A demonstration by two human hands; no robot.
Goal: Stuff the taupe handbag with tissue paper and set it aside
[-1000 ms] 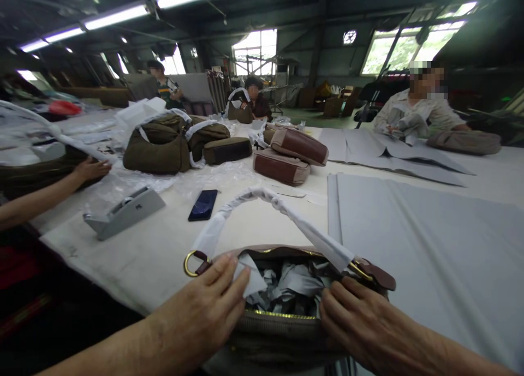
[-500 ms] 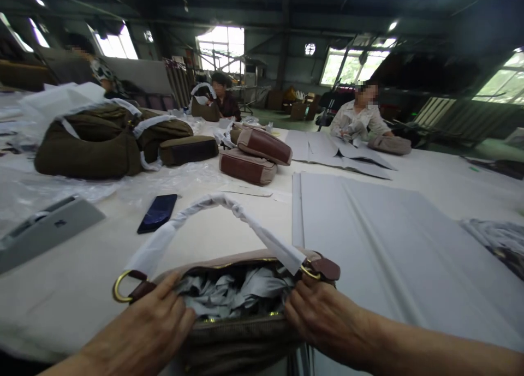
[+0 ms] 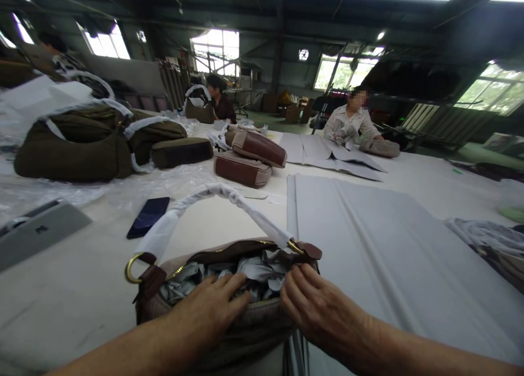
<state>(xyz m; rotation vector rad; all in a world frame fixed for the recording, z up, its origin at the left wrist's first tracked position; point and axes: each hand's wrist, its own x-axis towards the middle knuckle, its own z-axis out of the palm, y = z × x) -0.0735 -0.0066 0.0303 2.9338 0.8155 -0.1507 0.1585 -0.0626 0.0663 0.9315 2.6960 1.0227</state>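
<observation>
Stuffed handbag, mouth up, long axis left-right

Left hand [image 3: 208, 310]: grip released, fingers laid over the near rim onto crumpled grey paper stuffing [image 3: 262, 272]. Right hand [image 3: 319, 302]: fingers curled on the right end of the mouth; thumb hidden, can't tell if its grip pinches the rim.

Taupe ribbed-fabric handbag with brown leather tabs [image 3: 262, 324] is at the near side of the off-white table [image 3: 102, 278]. Upright, unzipped. Long axis across the view, right end slightly farther off. Gold ring [image 3: 129, 267] at left end. White-wrapped handle [image 3: 213, 191] arches up on the far side. Base hidden.

Stack of flat grey sheets [image 3: 393, 256] just right of bag, long creases running away from the viewer. Beyond bag, left: black rectangular phone [image 3: 148, 216]; farther left, grey wedge-shaped tape dispenser [image 3: 53, 231]. Farther: two taupe bags with maroon bases [image 3: 241, 170], one atop the other, axes roughly left-right; olive fabric bags [image 3: 73, 147] left of them. Far right, seated person in pale shirt [image 3: 347, 119].
</observation>
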